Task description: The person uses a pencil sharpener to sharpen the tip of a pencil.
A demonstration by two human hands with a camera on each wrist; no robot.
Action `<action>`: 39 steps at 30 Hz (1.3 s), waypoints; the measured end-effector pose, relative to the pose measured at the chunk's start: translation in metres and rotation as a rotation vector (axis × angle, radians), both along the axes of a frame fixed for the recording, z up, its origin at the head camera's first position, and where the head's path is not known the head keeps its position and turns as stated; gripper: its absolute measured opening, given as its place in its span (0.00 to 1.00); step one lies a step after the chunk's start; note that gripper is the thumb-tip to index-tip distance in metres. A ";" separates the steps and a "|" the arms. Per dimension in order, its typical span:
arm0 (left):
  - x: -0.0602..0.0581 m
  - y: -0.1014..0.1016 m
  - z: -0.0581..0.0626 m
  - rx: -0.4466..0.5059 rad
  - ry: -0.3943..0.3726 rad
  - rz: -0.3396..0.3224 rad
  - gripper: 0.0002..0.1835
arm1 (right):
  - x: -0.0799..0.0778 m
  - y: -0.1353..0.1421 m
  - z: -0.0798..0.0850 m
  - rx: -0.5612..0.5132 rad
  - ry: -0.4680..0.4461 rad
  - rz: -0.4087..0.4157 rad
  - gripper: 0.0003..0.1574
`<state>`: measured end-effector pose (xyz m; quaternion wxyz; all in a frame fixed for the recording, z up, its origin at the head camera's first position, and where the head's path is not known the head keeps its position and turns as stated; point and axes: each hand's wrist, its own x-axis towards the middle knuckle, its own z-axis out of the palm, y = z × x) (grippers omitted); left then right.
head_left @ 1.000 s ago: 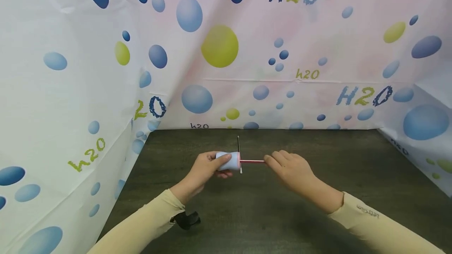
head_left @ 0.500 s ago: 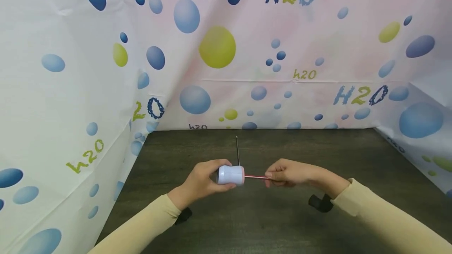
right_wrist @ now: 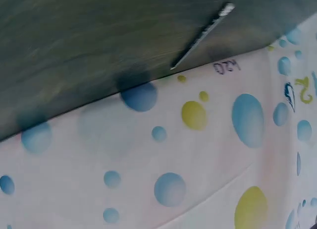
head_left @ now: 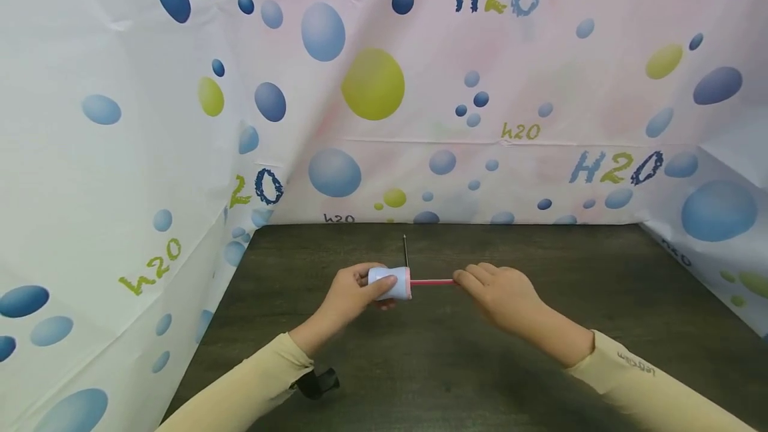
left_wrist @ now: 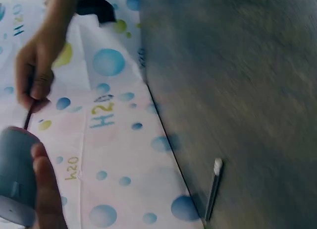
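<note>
Carefully aligned or not, a slim red wooden-looking stick (head_left: 433,282), pinched by the right hand (head_left: 499,291), meets the pale-blue, pink-rimmed cylinder (head_left: 400,281) that the left hand (head_left: 348,297) grips above the dark wood-grain counter (head_left: 444,382). Tilting either of the 2 hands could snap its hidden end.

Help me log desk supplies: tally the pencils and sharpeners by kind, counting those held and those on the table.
Pencils: 2 (slim red pencil, held; slim dark pencil with a white end, on the table)
Sharpeners: 1 (pale blue, pink-rimmed cylindrical sharpener, held)
Total: 3
</note>
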<state>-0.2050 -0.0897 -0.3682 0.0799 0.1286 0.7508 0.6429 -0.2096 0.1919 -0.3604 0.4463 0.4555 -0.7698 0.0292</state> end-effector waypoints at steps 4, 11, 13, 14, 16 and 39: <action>0.004 0.000 -0.005 -0.110 0.216 0.003 0.21 | 0.006 0.002 0.006 0.017 -0.302 -0.002 0.24; 0.005 -0.004 -0.014 -0.326 1.039 -0.088 0.26 | -0.006 0.019 0.026 -0.009 -1.892 0.315 0.22; 0.005 -0.003 -0.013 -0.303 0.969 -0.124 0.25 | -0.011 0.023 0.029 -0.005 -2.093 0.313 0.27; 0.006 -0.002 -0.012 -0.287 0.879 -0.126 0.23 | -0.012 0.025 0.030 -0.007 -2.107 0.301 0.28; 0.007 -0.001 -0.009 -0.252 0.627 -0.097 0.20 | -0.010 0.025 0.033 0.007 -1.901 0.249 0.27; 0.009 -0.013 -0.006 -0.348 0.846 -0.079 0.26 | 0.004 0.006 0.018 -0.016 -1.507 0.257 0.18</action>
